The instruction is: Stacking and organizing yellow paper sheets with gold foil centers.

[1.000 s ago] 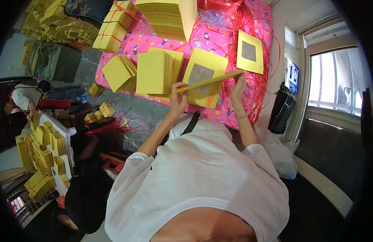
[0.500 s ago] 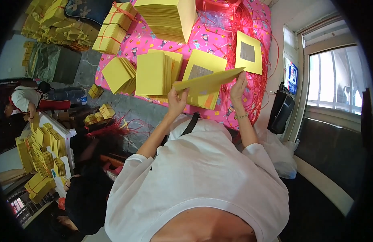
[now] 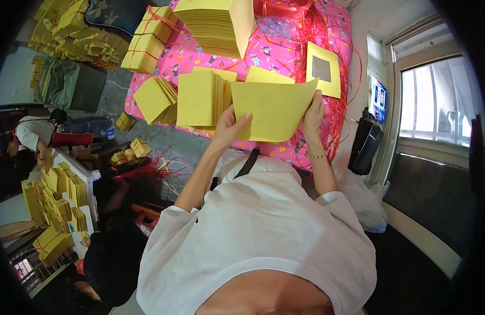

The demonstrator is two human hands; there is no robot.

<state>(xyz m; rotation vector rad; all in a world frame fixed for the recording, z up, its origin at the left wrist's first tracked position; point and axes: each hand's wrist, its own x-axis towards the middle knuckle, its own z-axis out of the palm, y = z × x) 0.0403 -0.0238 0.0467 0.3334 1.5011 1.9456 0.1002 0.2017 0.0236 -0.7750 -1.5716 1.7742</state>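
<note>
A yellow paper sheet is held up in front of me, slightly bowed, its plain face toward me. My left hand grips its left edge with the thumb on the front. At the right edge, my right hand holds it with the fingers upright. Behind it, another yellow sheet lies on the pink patterned tabletop, mostly hidden. To its left stand a stack of folded yellow paper and a smaller tilted stack. A yellow sheet with a grey rectangle lies to the right.
A tall yellow paper stack and tied yellow bundles occupy the far side. Red plastic strands run down the right side. At left, a person in a white top works by a table of yellow bundles; a dark-haired person is nearer.
The sheet has tipped from nearly edge-on to facing me, covering the grey-marked sheet behind it. My left thumb now lies across its front.
</note>
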